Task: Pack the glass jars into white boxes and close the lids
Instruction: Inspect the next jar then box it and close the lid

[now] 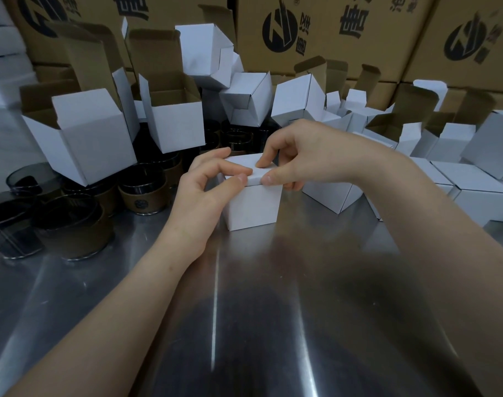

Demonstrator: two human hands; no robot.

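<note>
Now white box (251,204) lid is pinched by left hand (198,196) from 9 o'clock, by right hand (301,156) from 2 o'clock.

small closed cardboard box (253,204): plain white. open cardboard boxes (175,124): white outside, brown inside. round glass jars (142,193): smoky black, tan bands. big corrugated cartons (324,30): brown, black logos. metal worktop (258,325): silver-grey.

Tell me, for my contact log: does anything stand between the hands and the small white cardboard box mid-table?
Nothing visible does: the left hand and right hand pinch the lid edge of the small white cardboard box.
</note>
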